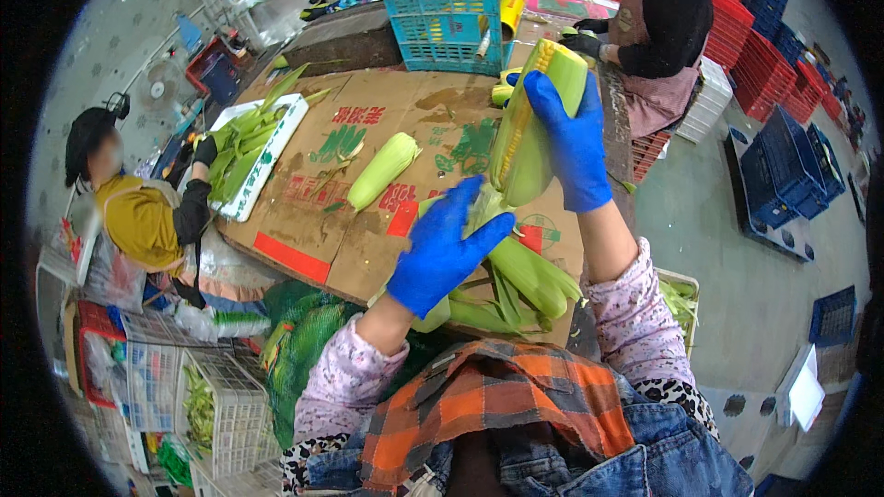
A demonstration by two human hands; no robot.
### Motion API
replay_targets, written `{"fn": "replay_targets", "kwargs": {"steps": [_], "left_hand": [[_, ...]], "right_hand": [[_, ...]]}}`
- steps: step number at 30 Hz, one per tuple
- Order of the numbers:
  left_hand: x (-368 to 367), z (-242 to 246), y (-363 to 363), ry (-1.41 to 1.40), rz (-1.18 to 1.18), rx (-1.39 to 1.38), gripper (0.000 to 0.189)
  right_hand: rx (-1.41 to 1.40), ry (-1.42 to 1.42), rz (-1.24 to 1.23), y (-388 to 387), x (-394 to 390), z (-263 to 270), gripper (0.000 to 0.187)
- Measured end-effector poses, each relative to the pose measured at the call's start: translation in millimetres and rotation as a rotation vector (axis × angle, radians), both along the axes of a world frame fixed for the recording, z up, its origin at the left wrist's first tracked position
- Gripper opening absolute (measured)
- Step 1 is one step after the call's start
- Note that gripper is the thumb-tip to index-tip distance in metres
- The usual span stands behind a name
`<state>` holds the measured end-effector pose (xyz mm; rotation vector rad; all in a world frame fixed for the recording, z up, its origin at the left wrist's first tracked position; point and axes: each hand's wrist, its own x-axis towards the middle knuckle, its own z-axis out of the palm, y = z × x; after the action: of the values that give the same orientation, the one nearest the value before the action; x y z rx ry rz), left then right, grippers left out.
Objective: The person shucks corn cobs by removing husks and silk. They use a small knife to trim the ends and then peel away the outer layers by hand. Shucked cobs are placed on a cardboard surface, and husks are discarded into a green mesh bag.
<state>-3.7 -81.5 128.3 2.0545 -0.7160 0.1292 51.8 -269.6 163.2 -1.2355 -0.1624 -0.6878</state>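
Note:
In a blue glove, my right hand (570, 134) grips an ear of corn (539, 124) held upright over the table, its yellow kernels showing in a strip between green husks. My left hand (449, 245), also gloved in blue, has its fingers spread at the corn's lower end, near a pale husk or stalk piece (489, 206); whether it grips this piece is unclear. Loose green husks (528, 279) lie beneath and beside my hands. Another ear in pale green husk (384, 171) rests on the flattened cardboard (366, 100) to the left.
A turquoise crate (445, 10) stands at the table's far side, with a yellow roll (511, 12) beside it. A white tray (266, 166) of husks sits at left by a co-worker (141, 214). Another co-worker (656, 34) stands far right. A green net sack (311, 331) is below the table's left edge.

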Motion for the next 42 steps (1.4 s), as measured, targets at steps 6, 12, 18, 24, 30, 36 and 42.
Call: {"fn": "replay_targets", "kwargs": {"steps": [6,12,18,24,30,36,42], "left_hand": [[3.2,-29.7,-8.9,0.217,-0.041,0.067,0.041],[-19.9,-33.9,14.7,0.411,-0.087,-0.466,0.028],[-37.0,-43.6,66.2,0.409,0.094,-0.311,0.027],[-50.8,-46.4,88.1,0.418,0.145,-0.021,0.03],[-54.0,-70.1,76.2,0.311,0.036,0.171,0.038],[-51.0,-110.9,52.2,0.063,-0.15,0.568,0.04],[-43.9,-142.9,68.4,0.049,-0.054,0.569,0.032]], "right_hand": [[0.041,-0.002,0.114,8.1,-26.0,3.2,0.044],[-0.216,0.241,0.208,-13.0,-48.2,-32.8,0.055],[-1.178,0.456,-0.012,-8.7,-119.2,-126.5,0.064],[-1.086,0.526,-0.079,-27.7,-138.1,-158.2,0.05],[-1.461,1.045,-0.338,-107.6,-174.7,-124.7,0.055],[-1.481,0.392,-0.113,-66.2,-154.6,-164.8,0.055],[-1.572,0.61,0.126,-14.7,-129.4,-180.3,0.028]]}}
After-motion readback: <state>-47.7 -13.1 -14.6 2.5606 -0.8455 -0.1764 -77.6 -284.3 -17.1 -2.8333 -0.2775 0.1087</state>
